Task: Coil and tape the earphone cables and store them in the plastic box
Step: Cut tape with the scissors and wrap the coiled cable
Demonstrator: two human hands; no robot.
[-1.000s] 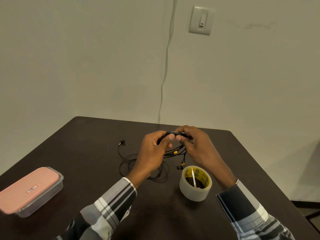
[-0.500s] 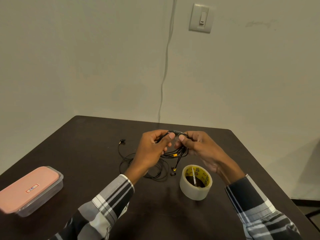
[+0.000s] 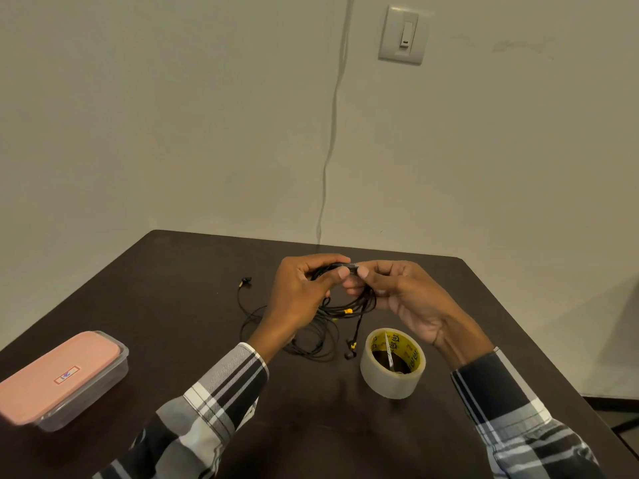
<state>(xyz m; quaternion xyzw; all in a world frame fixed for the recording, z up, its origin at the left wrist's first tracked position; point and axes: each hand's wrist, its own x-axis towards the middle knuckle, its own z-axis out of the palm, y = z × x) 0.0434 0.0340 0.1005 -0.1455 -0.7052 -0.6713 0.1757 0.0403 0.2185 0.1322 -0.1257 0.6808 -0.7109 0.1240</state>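
Setting: dark counter [image 3: 179, 305] against a pale wall; we see a wall switch [image 3: 403, 34] and a thin cord [image 3: 333, 115] running down the wall.
Left hand [image 3: 301, 299]: our thumb and fingers pinch the top of the coiled earphone cable [image 3: 359, 305], held above the counter.
Right hand [image 3: 408, 299]: our fingertips pinch the same coil just beside the left thumb, on a pale wrap of tape.
Loose cable [image 3: 249, 316]: lies on the counter below our hands, one earbud [image 3: 246, 280] to the left.
Tape roll [image 3: 392, 363]: stands on the counter under the right wrist.
Plastic box [image 3: 58, 378]: pink lid on, at the counter's left edge, well apart from our hands.
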